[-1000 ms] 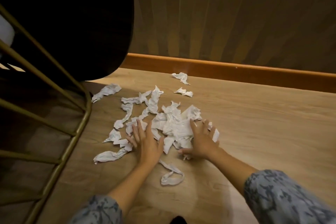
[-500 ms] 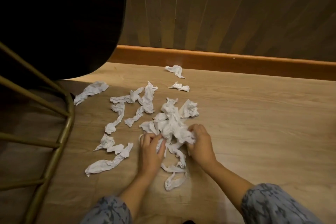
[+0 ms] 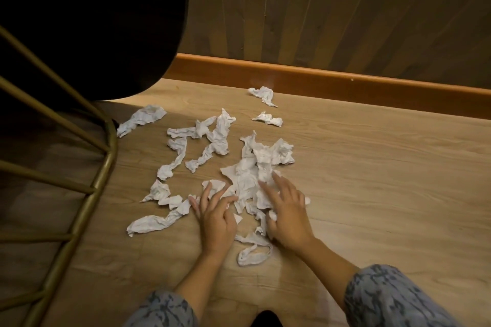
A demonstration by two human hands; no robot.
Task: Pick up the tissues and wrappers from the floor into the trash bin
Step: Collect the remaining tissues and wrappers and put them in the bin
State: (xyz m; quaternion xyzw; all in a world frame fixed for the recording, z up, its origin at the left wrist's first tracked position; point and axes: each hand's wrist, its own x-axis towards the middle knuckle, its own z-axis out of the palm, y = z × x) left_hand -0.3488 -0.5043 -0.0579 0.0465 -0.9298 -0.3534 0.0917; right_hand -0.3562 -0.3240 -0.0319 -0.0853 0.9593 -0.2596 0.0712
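Several crumpled white tissues lie scattered on the wooden floor. The biggest heap of tissues (image 3: 255,167) sits in the middle. My left hand (image 3: 216,216) lies flat at its near left edge with fingers spread. My right hand (image 3: 288,214) rests on the heap's near right side, fingers apart, a scrap under the thumb. A looped tissue strip (image 3: 253,251) lies between my wrists. Long twisted tissues (image 3: 210,145) lie to the left, a long one (image 3: 156,221) nearest me. Two small tissues (image 3: 264,94) sit by the skirting board. No trash bin is in view.
A dark chair seat (image 3: 93,21) on a gold metal frame (image 3: 106,167) fills the left side; one tissue (image 3: 140,119) lies by its leg. An orange skirting board (image 3: 345,82) and panelled wall close the far side. Bare floor (image 3: 385,180) stretches right.
Both hands had closed around the middle heap half a second ago; now their fingers are spread flat over it again. The camera has shifted slightly.
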